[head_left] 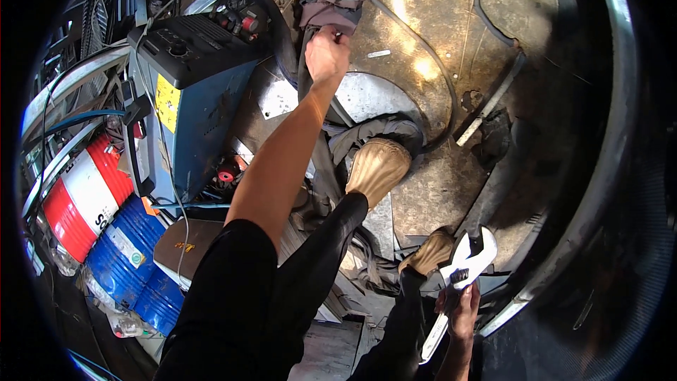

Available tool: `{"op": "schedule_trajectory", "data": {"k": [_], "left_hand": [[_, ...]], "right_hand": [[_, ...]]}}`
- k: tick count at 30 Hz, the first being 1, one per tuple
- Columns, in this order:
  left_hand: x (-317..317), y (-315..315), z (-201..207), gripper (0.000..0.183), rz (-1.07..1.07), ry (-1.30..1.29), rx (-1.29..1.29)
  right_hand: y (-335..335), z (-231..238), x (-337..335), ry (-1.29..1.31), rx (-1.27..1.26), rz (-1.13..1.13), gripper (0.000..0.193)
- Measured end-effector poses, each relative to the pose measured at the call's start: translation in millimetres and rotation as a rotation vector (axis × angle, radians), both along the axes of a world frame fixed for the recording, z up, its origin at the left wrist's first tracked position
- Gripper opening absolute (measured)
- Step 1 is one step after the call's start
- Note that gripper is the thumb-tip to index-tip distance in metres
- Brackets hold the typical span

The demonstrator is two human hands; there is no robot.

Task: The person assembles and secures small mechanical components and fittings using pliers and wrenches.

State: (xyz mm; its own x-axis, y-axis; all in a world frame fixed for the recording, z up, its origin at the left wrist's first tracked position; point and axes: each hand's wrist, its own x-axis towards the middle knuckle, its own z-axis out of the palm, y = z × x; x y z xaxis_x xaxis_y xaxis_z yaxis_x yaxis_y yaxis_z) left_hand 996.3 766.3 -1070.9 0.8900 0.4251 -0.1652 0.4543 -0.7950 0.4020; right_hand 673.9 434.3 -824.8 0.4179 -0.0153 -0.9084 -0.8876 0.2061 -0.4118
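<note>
My left hand (328, 54) reaches far forward, its fingers curled closed at the near edge of a crumpled brownish-purple cloth (338, 15). The cloth seems pinched there, though the fingertips are partly hidden. Low on the right, my right hand (462, 310) is wrapped round the handle of a large silver adjustable wrench (474, 262). Its jaws point up and away from me, with nothing visible between them. Beneath the arms are my two tan shoes, the left shoe (381, 169) beside a heap of dark hose or cloth (374, 129).
A blue machine with a black top (204, 113) stands on the left. Near it lie a red-and-white drum (88, 194) and a blue drum (137, 257). A dark cable (437, 63) curves over the worn board floor (423, 190). A curved metal rim (599, 169) bounds the right side.
</note>
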Motion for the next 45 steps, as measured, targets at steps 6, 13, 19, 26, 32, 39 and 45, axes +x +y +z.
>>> {"op": "schedule_trajectory", "data": {"k": [6,13,19,26,32,39,45], "left_hand": [[-38.9,-27.0,129.0,0.027,0.446,0.291,-1.381],[-58.3,-106.4,455.7,0.026,0.366,0.562,-1.658],[-36.3,-155.8,720.7,0.026,-0.107,0.331,-1.309],[-13.5,-213.4,861.4,0.026,-0.302,0.422,-1.388],[-11.4,-286.9,908.9,0.016,-0.520,0.415,-1.295],[-17.6,-375.7,925.3,0.016,-0.737,0.526,-1.207],[-17.7,-417.0,927.3,0.020,-0.866,0.625,-1.171]], "right_hand": [[2.3,62.7,30.1,-0.002,-0.090,-0.032,0.050],[13.1,300.1,110.5,-0.010,-0.065,-0.101,0.024],[8.0,539.5,145.6,-0.140,-0.081,-0.013,0.027],[-18.9,661.8,155.2,-0.311,-0.085,-0.088,0.035],[-72.3,695.9,139.0,-0.472,-0.257,-0.121,0.040],[-127.4,705.8,113.2,-0.379,-0.357,-0.259,0.037],[-147.0,717.1,104.6,-0.311,-0.308,-0.412,0.036]]}}
